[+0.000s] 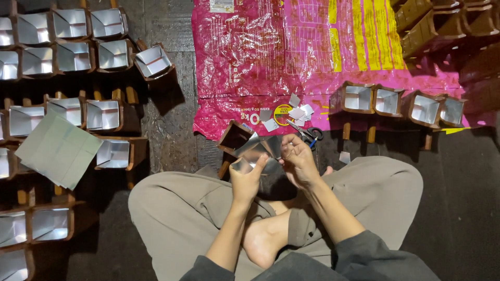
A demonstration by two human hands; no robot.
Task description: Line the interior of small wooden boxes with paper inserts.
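Dark floor, pink sack spread ahead. My left hand and right hand pinch silver foil sheet (scissors just beyond), fingers closed.

Khaki trousers, dark grey sleeves pushed up, bare feet.

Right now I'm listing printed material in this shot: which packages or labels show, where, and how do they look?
Flattened sack: spread on the floor ahead of the knees, glossy pink with yellow stripes and a grid panel.
White label: top edge of the sack, small rectangle.
Round emblem: sack's near edge, yellow with red ring.
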